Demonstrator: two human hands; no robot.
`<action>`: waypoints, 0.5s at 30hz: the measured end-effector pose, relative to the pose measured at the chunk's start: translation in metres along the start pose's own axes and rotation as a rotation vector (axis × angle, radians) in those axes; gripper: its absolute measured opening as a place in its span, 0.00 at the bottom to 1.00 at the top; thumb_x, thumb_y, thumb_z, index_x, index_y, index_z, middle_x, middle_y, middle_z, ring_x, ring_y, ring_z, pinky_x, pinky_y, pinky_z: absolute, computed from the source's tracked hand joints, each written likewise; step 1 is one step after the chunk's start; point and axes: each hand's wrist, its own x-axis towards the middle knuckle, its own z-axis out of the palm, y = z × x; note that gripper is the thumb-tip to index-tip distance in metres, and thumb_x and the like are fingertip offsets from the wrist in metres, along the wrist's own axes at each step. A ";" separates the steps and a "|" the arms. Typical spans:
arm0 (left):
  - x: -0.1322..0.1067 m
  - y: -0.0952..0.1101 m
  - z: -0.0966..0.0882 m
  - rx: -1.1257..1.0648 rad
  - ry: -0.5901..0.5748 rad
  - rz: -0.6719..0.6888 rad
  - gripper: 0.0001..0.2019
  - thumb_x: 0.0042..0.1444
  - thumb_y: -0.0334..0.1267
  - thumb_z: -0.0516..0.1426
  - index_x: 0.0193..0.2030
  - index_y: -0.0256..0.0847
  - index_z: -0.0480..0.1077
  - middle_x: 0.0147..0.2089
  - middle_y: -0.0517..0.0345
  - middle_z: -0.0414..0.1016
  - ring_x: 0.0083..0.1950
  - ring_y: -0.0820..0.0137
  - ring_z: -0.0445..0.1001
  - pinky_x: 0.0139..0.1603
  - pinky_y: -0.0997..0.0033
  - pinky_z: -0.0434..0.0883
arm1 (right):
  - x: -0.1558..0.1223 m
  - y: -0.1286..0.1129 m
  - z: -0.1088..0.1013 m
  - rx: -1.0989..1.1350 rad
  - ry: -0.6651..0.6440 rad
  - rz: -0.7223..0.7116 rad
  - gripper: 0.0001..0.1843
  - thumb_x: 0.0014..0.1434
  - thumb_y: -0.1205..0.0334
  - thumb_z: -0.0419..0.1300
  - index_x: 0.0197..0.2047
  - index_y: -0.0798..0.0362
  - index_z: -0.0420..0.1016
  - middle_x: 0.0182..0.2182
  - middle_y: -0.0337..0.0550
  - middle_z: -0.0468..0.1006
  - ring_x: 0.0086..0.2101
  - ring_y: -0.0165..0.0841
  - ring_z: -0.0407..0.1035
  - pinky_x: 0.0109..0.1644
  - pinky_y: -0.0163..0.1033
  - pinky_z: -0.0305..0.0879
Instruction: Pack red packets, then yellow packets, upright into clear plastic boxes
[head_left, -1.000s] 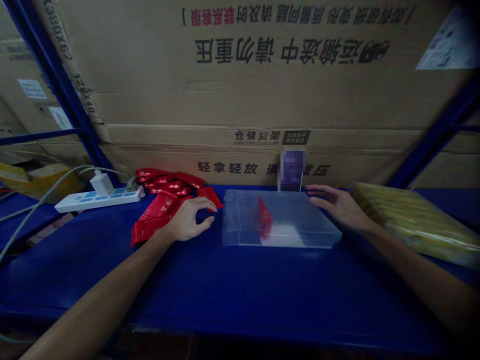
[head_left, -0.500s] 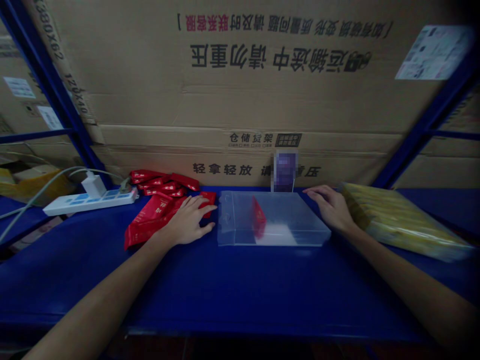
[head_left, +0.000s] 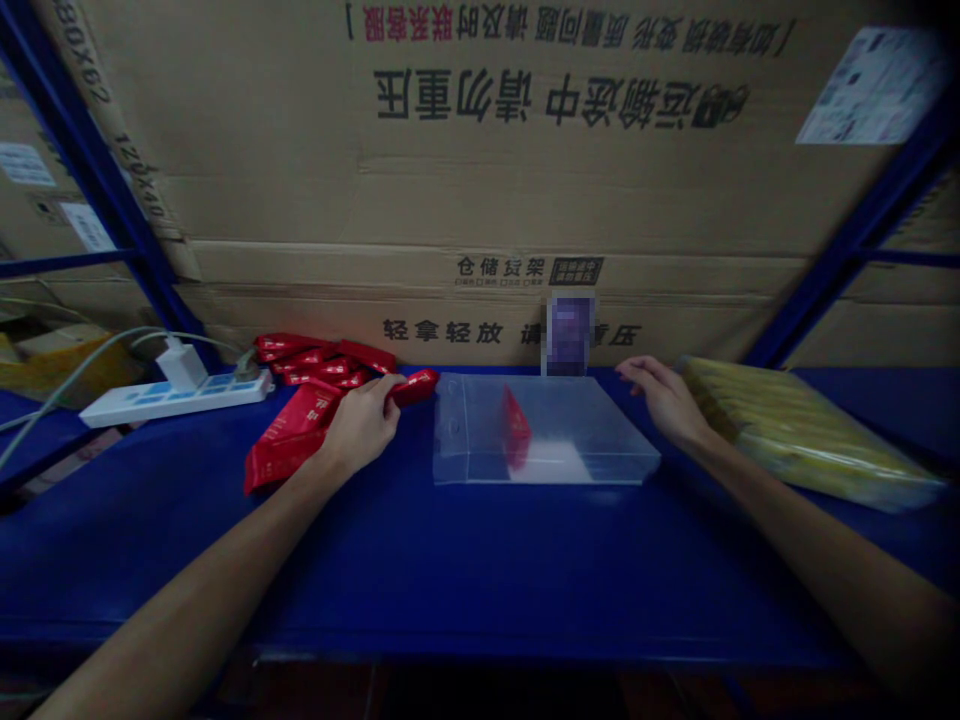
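Left of the clear box [head_left: 570,435] on the blue shelf [head_left: 187,560]: left hand [head_left: 361,425], fingers clamped on a red sachet [head_left: 414,387], sachet tip just beside the box's left edge. More sachets [head_left: 315,372] lie under and behind that hand, power strip [head_left: 176,395] farther left. Right hand [head_left: 666,400] empty, fingers apart, just beside the box's far right corner, near a yellow pack [head_left: 806,435]. Another red sachet [head_left: 516,430] shows inside the box.
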 end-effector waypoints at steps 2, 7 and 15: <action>0.001 0.002 -0.004 -0.021 0.088 -0.072 0.17 0.54 0.28 0.52 0.51 0.39 0.70 0.46 0.52 0.77 0.44 0.64 0.77 0.49 0.67 0.71 | 0.001 0.001 0.000 0.009 -0.029 -0.008 0.10 0.54 0.51 0.59 0.29 0.48 0.69 0.28 0.38 0.71 0.30 0.34 0.63 0.35 0.41 0.61; 0.002 0.006 -0.011 -0.044 0.086 -0.245 0.13 0.51 0.32 0.54 0.43 0.40 0.74 0.35 0.56 0.78 0.33 0.64 0.76 0.42 0.66 0.71 | -0.002 0.005 0.005 0.085 -0.110 0.051 0.17 0.54 0.46 0.60 0.28 0.47 0.60 0.23 0.33 0.62 0.24 0.31 0.57 0.28 0.37 0.56; 0.000 0.005 -0.007 -0.180 -0.137 -0.295 0.12 0.56 0.35 0.49 0.40 0.39 0.74 0.36 0.55 0.78 0.37 0.64 0.76 0.42 0.65 0.70 | -0.013 0.004 0.014 0.058 -0.267 0.085 0.21 0.55 0.40 0.59 0.33 0.47 0.57 0.28 0.34 0.63 0.29 0.32 0.59 0.31 0.36 0.59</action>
